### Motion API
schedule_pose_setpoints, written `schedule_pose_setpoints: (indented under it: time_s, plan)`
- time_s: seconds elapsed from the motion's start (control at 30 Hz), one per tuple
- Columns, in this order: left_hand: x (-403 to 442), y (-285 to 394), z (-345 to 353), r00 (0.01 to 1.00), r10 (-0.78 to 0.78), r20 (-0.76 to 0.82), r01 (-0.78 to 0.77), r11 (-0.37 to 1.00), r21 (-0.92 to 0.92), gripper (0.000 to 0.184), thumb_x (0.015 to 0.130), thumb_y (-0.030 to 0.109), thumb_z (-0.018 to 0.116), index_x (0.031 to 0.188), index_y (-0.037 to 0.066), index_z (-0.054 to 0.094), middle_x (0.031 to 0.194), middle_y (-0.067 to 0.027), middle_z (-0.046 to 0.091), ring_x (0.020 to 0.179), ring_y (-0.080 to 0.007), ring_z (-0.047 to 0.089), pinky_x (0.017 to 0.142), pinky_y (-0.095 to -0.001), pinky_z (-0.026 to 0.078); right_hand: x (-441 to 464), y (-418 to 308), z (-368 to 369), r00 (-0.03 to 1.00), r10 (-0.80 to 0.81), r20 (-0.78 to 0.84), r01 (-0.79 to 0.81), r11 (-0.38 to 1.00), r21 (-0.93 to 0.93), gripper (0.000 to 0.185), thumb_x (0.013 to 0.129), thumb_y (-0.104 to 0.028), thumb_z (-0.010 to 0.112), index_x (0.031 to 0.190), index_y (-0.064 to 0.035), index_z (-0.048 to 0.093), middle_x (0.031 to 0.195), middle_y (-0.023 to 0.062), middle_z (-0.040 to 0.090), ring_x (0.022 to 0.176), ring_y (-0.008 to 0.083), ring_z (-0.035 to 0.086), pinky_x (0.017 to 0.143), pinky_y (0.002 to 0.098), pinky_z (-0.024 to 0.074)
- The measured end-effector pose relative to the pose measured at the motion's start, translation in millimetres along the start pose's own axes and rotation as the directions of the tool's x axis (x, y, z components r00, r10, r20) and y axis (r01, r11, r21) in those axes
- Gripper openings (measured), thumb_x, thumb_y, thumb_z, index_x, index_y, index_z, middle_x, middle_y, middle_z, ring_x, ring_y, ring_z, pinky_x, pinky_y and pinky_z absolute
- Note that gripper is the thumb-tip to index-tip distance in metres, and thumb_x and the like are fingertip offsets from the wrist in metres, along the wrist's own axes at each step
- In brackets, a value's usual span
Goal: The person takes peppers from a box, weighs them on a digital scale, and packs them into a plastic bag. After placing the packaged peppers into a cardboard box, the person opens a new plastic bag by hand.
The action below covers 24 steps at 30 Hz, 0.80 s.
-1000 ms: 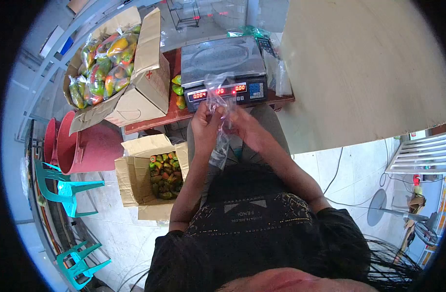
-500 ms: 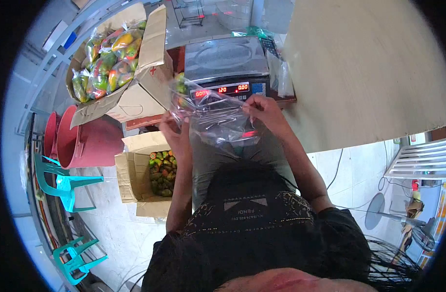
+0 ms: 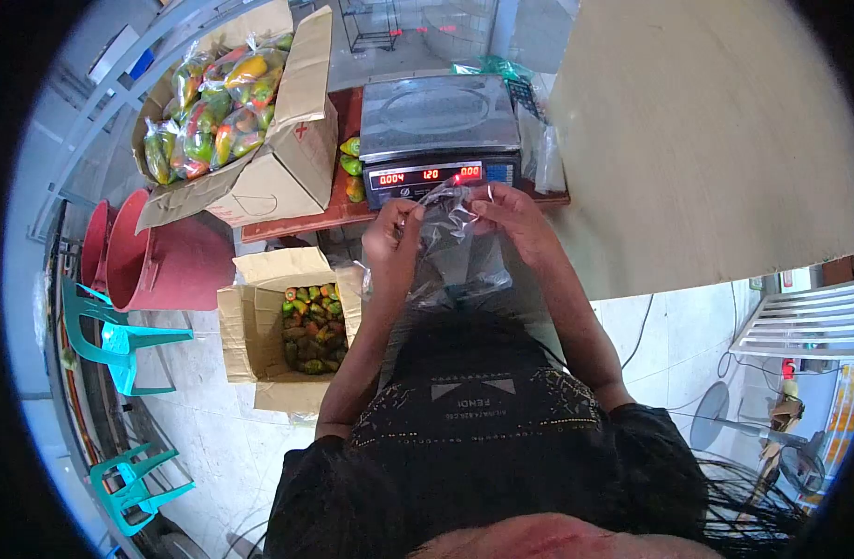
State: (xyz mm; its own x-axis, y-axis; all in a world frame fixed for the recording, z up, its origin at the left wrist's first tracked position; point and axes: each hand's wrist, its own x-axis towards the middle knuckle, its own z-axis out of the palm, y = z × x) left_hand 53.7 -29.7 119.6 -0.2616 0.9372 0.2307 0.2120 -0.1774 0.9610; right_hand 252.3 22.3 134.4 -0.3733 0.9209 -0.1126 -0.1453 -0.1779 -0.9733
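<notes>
A clear plastic bag (image 3: pixel 457 265) hangs from both hands just in front of a digital scale (image 3: pixel 438 121). My left hand (image 3: pixel 395 240) pinches the bag's upper left edge. At the upper right edge, my right hand (image 3: pixel 512 220) has its fingers closed on the same bag. The bag looks limp, with no contents visible. Red digits glow on the scale's display, and its metal pan has nothing on it. A few green and orange peppers (image 3: pixel 351 166) lie on the table just left of the scale.
A cardboard box (image 3: pixel 296 154) of bagged peppers stands at the left of the red-brown table (image 3: pixel 306 226). Below, an open carton (image 3: pixel 250 335) holds loose peppers. Red tubs (image 3: pixel 184 265) and teal chairs (image 3: pixel 119 345) are farther left. A large pale board (image 3: pixel 706 140) borders the right.
My left hand has moved right, closer to my right hand. The bag, earlier stretched across the display and the peppers, now hangs lower between my hands. The view has shifted slightly.
</notes>
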Motion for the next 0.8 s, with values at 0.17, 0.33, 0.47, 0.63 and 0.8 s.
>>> schedule_pose_setpoints:
  time_s: [0.17,0.33,0.47,0.63,0.8]
  plan:
    - [0,-6,-2,1.000,0.010,-0.008,-0.011,0.998,-0.069,0.014,0.094,0.015,0.060,0.087,0.003,0.059,0.068,0.0041,0.049,0.060,-0.0032,0.046,0.053,-0.0204,0.040,-3,9,-10,1.000,-0.021,0.011,0.021,0.999,-0.030,0.015,0.092,-0.019,0.062,0.089,-0.0045,0.063,0.081,0.0002,0.061,0.072,0.0100,0.057,0.069,0.0264,0.0473]
    - [0,5,-5,0.998,-0.062,0.029,0.064,0.992,-0.107,0.016,0.092,0.017,0.063,0.088,0.002,0.059,0.071,0.0034,0.050,0.064,-0.0047,0.047,0.059,-0.0218,0.043,-5,11,-6,0.996,-0.083,-0.013,0.083,0.996,-0.036,0.015,0.092,-0.019,0.063,0.086,-0.0056,0.062,0.076,-0.0012,0.058,0.072,0.0086,0.055,0.069,0.0252,0.0465]
    - [4,-10,-2,0.976,0.193,-0.101,-0.184,0.979,0.091,0.017,0.090,0.015,0.064,0.095,0.001,0.058,0.083,-0.0026,0.055,0.074,-0.0109,0.051,0.070,-0.0275,0.046,-8,11,2,0.988,-0.113,-0.109,0.118,0.992,0.047,0.014,0.091,-0.018,0.062,0.083,-0.0073,0.059,0.074,-0.0019,0.055,0.072,0.0083,0.054,0.067,0.0254,0.0451]
    - [-12,11,-2,0.950,0.306,-0.068,-0.270,0.910,0.314,0.019,0.086,0.012,0.066,0.099,0.000,0.059,0.086,-0.0102,0.057,0.075,-0.0208,0.056,0.068,-0.0329,0.045,-20,15,11,0.973,-0.151,-0.175,0.126,0.981,-0.150,0.016,0.091,-0.017,0.063,0.081,-0.0070,0.057,0.074,-0.0022,0.055,0.072,0.0062,0.050,0.066,0.0235,0.0410]
    - [-29,-20,15,0.903,-0.147,0.404,0.290,0.902,-0.321,0.022,0.092,0.019,0.063,0.099,-0.001,0.058,0.089,-0.0059,0.061,0.081,-0.0139,0.059,0.072,-0.0283,0.049,-28,28,29,0.974,-0.208,-0.087,0.167,0.926,-0.338,0.015,0.086,-0.015,0.067,0.080,-0.0039,0.058,0.073,-0.0005,0.057,0.067,0.0071,0.053,0.062,0.0243,0.0427]
